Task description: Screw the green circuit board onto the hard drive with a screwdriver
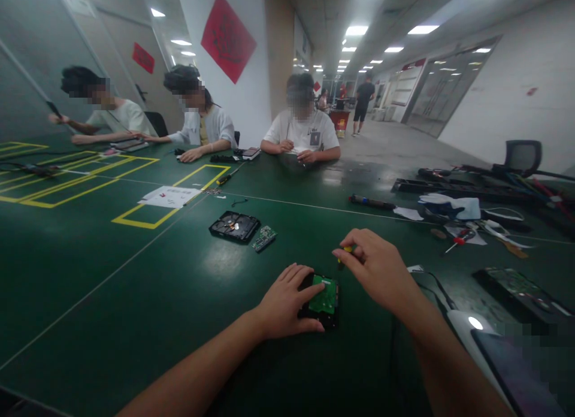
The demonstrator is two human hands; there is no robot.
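"How is the left hand [287, 302] being used?"

"It's lying wide, fingers apart, across a black rectangular hard drive with a green circuit board on its face [326, 304]. The index finger is touching the board, and the thumb is resting by the near edge."

"Where is that drive sitting?"

"It's lying flat on the dark green tabletop [179, 297], directly in front of the wearer."

"And the right hand [377, 262]?"

"It's hovering to the right of the drive, apart from it, and its thumb and fingers are narrowly pinching a small yellow-and-black tool [348, 248]. The hand is hiding most of the tool, so I can't tell its full shape."

"What is lying beyond the left hand?"

"A black rectangular casing with round shapes on its top [234, 226], and just beside it a small grey-green circuit board [265, 239]. Farther off, a white paper sheet [169, 196] is lying over a yellow-outlined rectangle."

"What about the right side?"

"A dark cylindrical tool with a blue band [372, 202] is lying near some white fabric gloves [450, 207]. Closer in, a red-handled screwdriver [460, 241] is resting beside pale scraps."

"Is anyone sitting opposite?"

"Yes, a person in a white T-shirt [300, 128] is holding something too small for me to identify."
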